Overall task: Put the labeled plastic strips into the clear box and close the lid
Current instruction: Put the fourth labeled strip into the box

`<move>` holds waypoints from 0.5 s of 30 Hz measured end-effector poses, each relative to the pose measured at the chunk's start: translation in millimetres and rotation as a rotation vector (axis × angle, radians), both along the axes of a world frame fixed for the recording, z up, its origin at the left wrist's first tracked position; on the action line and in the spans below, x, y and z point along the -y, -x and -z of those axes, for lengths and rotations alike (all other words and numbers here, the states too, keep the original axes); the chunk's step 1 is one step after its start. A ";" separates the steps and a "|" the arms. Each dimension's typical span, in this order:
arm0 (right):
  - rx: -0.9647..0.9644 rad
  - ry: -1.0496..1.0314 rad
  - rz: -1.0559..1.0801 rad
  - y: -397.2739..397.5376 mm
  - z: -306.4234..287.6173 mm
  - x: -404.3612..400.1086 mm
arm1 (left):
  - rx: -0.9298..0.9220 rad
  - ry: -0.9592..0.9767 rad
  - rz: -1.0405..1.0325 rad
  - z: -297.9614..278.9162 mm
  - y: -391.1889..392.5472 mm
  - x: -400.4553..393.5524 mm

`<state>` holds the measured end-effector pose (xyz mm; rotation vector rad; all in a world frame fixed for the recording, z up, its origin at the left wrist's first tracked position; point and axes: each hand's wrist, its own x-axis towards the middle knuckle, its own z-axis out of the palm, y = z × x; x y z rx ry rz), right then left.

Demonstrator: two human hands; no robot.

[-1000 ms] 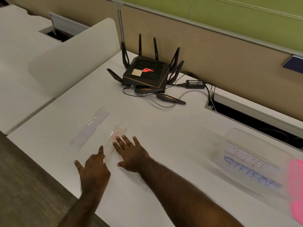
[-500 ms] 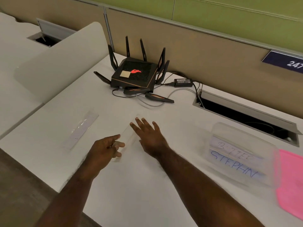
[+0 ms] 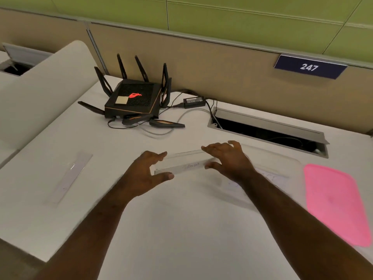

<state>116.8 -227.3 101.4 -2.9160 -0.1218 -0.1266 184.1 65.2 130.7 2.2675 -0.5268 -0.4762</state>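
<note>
A clear plastic strip (image 3: pixel 184 165) with handwriting on it is held level above the white desk, between both hands. My left hand (image 3: pixel 146 174) pinches its left end with thumb and fingers. My right hand (image 3: pixel 228 158) grips its right end. The clear box (image 3: pixel 282 164) lies just to the right, behind and under my right forearm, blurred, with a handwritten label on its side. A second clear strip (image 3: pixel 70 175) lies flat on the desk at the left. The pink lid (image 3: pixel 335 201) lies on the desk to the right of the box.
A black router (image 3: pixel 134 100) with antennas and its power brick (image 3: pixel 193 102) and cables sit at the back. An open cable slot (image 3: pixel 268 134) runs along the desk's rear right. A white divider panel (image 3: pixel 44 93) stands at the left. The desk's front edge is at lower left.
Both hands lifted one strip off the desk and carried it to the right, toward the clear box. The view swung right; the other strip stayed where it lay.
</note>
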 end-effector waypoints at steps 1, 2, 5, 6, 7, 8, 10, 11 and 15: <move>0.006 -0.004 0.025 6.4 -2.7 9.1 | 0.074 -0.042 0.042 -1.2 -2.7 10.0; 0.014 -0.010 0.053 12.5 -5.6 17.9 | 0.142 -0.075 0.070 -2.5 -5.5 20.4; 0.048 -0.048 0.152 31.6 -14.8 44.9 | 0.257 -0.117 0.125 -6.4 -11.5 53.5; 0.058 -0.056 0.183 38.2 -17.6 54.6 | 0.279 -0.126 0.148 -7.0 -11.9 65.6; 0.063 -0.056 0.210 44.8 -20.0 64.5 | 0.304 -0.133 0.173 -7.2 -11.9 78.0; 0.065 -0.048 0.234 51.8 -21.8 74.2 | 0.331 -0.138 0.199 -7.2 -11.9 90.6; 0.061 -0.018 0.280 65.9 -24.2 93.4 | 0.383 -0.148 0.248 -7.3 -11.8 116.4; 0.055 -0.002 0.305 73.0 -25.0 102.3 | 0.406 -0.150 0.268 -7.4 -12.0 129.2; 0.050 0.052 0.407 98.2 -25.9 132.3 | 0.476 -0.223 0.345 -5.3 -9.0 177.2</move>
